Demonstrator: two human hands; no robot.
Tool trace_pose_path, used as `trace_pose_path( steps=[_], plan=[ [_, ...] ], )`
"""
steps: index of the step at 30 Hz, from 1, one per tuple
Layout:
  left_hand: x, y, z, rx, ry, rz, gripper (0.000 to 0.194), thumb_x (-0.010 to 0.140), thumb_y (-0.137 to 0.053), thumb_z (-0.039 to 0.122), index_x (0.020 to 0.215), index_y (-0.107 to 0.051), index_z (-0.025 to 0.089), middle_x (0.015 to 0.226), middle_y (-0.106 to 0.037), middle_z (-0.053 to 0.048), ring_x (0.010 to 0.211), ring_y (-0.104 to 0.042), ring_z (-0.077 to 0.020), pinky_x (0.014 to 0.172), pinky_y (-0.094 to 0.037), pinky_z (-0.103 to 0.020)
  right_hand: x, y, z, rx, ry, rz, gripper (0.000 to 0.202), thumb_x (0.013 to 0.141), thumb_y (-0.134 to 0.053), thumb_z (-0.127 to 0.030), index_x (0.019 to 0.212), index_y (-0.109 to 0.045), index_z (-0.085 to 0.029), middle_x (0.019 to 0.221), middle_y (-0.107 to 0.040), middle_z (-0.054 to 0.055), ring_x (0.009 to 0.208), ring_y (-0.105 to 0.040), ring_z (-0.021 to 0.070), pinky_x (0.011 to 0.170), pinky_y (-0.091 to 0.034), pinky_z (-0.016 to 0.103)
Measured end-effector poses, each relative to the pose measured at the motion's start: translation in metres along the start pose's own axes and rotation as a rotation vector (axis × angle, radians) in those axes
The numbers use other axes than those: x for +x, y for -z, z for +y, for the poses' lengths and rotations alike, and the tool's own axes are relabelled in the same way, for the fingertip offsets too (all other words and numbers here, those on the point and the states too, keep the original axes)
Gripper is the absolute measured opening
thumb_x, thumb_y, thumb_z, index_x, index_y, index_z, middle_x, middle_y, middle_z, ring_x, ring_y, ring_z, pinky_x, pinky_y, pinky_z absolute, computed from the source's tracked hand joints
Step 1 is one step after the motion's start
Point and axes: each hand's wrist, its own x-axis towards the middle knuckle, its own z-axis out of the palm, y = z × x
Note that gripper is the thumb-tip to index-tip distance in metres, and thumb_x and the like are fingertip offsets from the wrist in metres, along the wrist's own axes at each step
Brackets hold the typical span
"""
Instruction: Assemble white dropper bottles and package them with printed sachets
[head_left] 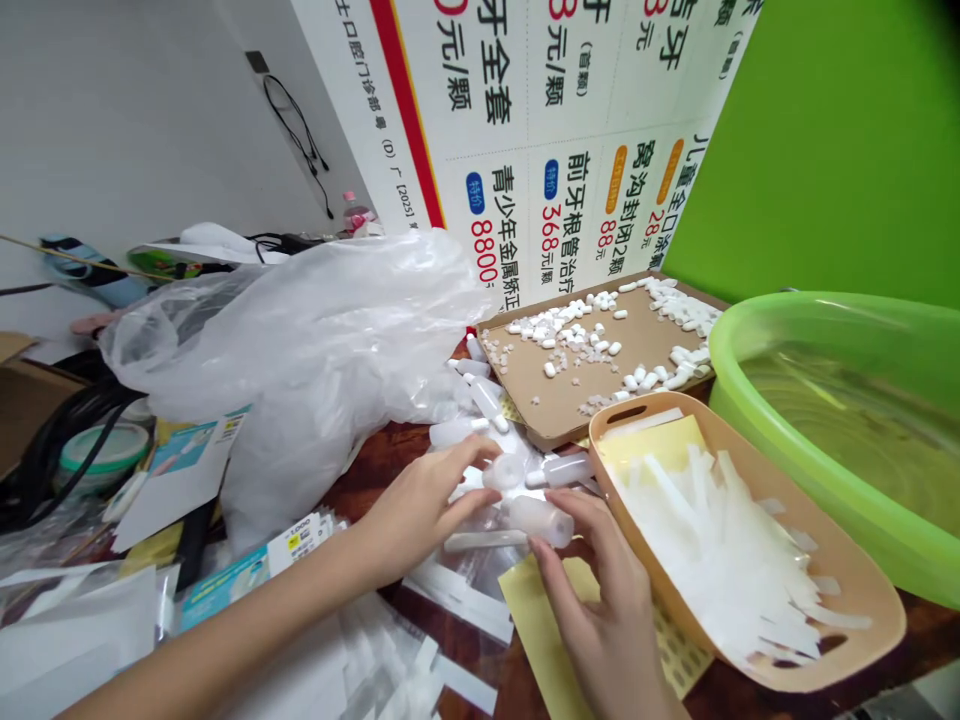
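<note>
My left hand [420, 505] reaches in over the table, its thumb and forefinger closed around the end of a translucent plastic tube [504, 470]. Close beside it, my right hand [604, 590] has thumb and fingers around a second translucent tube [536, 518], whose round end faces me. A slim whitish stick-like piece [484, 541] lies just under that tube, near the right thumb. More translucent tubes, such as a lying tube [566, 469], are scattered beyond my fingers. Beneath the right hand is a yellow sheet [544, 635].
A tan basket [874, 610] holds white strips [697, 550]. Behind it, small white pieces lie on a cardboard tray [540, 395]. A green basin [750, 400] stands right; a large clear plastic bag [322, 330] bulges at left. Printed cards [247, 580] and white strips lie near my left forearm.
</note>
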Motion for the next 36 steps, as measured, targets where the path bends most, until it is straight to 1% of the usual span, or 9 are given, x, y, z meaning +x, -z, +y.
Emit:
trace_pose_path(
  steps=[5,11,16,20,23,26,29,31,36],
  plan=[
    [-0.012,-0.001,0.009,-0.014,-0.073,-0.037,0.026,0.096,-0.055,0.036,0.118,-0.06,0.023,0.115,-0.07,-0.005,0.106,-0.064,-0.022,0.089,-0.046,-0.03,-0.004,0.001,0.0,0.035,-0.057,-0.053,0.043,0.092,-0.054,-0.014,0.132,-0.044,-0.025,0.12,-0.06,0.009,0.102,-0.065,0.0176,0.078,-0.06,0.028],
    [-0.006,0.006,-0.012,0.13,-0.031,-0.113,0.026,0.09,-0.064,0.036,0.114,-0.069,0.026,0.116,-0.07,-0.006,0.109,-0.061,-0.0281,0.093,-0.046,-0.039,0.0,0.003,-0.001,-0.015,-0.054,-0.128,0.021,0.091,-0.053,-0.014,0.11,-0.053,-0.023,0.096,-0.061,0.002,0.072,-0.06,0.012,0.061,-0.052,0.023],
    [0.014,0.001,-0.043,0.123,0.121,0.028,0.035,0.097,-0.046,0.025,0.129,-0.058,0.015,0.135,-0.058,-0.017,0.128,-0.048,-0.0342,0.108,-0.034,-0.051,-0.001,0.006,-0.003,-0.083,-0.065,-0.021,0.018,0.089,-0.056,-0.016,0.105,-0.052,-0.023,0.091,-0.057,0.0,0.065,-0.052,0.0114,0.057,-0.046,0.025],
    [0.025,-0.004,-0.053,0.0,0.255,0.076,0.033,0.084,-0.058,0.013,0.116,-0.062,0.015,0.119,-0.062,-0.017,0.126,-0.047,-0.0395,0.108,-0.032,-0.059,0.0,0.005,-0.001,-0.081,-0.014,0.017,0.02,0.09,-0.056,-0.013,0.108,-0.053,-0.021,0.096,-0.058,0.003,0.067,-0.053,0.0114,0.057,-0.047,0.024],
    [0.018,0.005,-0.037,-0.22,0.327,0.048,0.036,0.086,-0.06,0.026,0.122,-0.057,0.018,0.114,-0.064,-0.014,0.115,-0.058,-0.0342,0.097,-0.047,-0.054,-0.001,0.002,0.0,-0.116,0.143,0.112,0.026,0.088,-0.056,-0.007,0.111,-0.054,-0.018,0.107,-0.06,0.009,0.089,-0.062,0.0157,0.065,-0.052,0.024],
    [-0.006,0.018,-0.005,-0.523,0.381,-0.047,0.05,0.091,-0.054,0.036,0.137,-0.042,0.021,0.111,-0.067,-0.01,0.092,-0.069,-0.023,0.076,-0.059,-0.039,-0.005,0.0,-0.001,-0.128,0.238,0.196,0.029,0.086,-0.06,-0.003,0.111,-0.053,-0.017,0.117,-0.062,0.014,0.11,-0.062,0.0214,0.083,-0.056,0.031],
    [-0.038,0.019,0.026,-1.17,0.508,-0.078,0.065,0.084,-0.068,0.026,0.14,-0.034,0.029,0.106,-0.067,-0.002,0.085,-0.069,-0.015,0.071,-0.059,-0.028,-0.011,-0.001,-0.009,-0.026,0.206,0.221,0.035,0.084,-0.063,-0.003,0.113,-0.051,-0.018,0.123,-0.063,0.016,0.114,-0.063,0.0244,0.084,-0.059,0.035],
    [-0.055,0.013,0.04,-1.453,0.573,-0.03,0.067,0.082,-0.074,0.02,0.137,-0.036,0.031,0.103,-0.068,0.001,0.083,-0.069,-0.0125,0.071,-0.058,-0.024,-0.013,-0.002,-0.017,0.02,0.185,0.184,0.037,0.086,-0.061,-0.005,0.118,-0.051,-0.02,0.126,-0.063,0.015,0.117,-0.063,0.0241,0.086,-0.059,0.036],
    [-0.08,-0.003,0.056,-1.55,0.615,0.196,0.055,0.084,-0.075,0.017,0.125,-0.041,0.027,0.103,-0.07,0.0,0.088,-0.069,-0.0125,0.078,-0.057,-0.024,-0.013,-0.013,-0.039,0.082,0.245,-0.041,0.041,0.094,-0.052,-0.018,0.134,-0.05,-0.02,0.138,-0.055,0.013,0.13,-0.053,0.0205,0.1,-0.053,0.033]
  ],
)
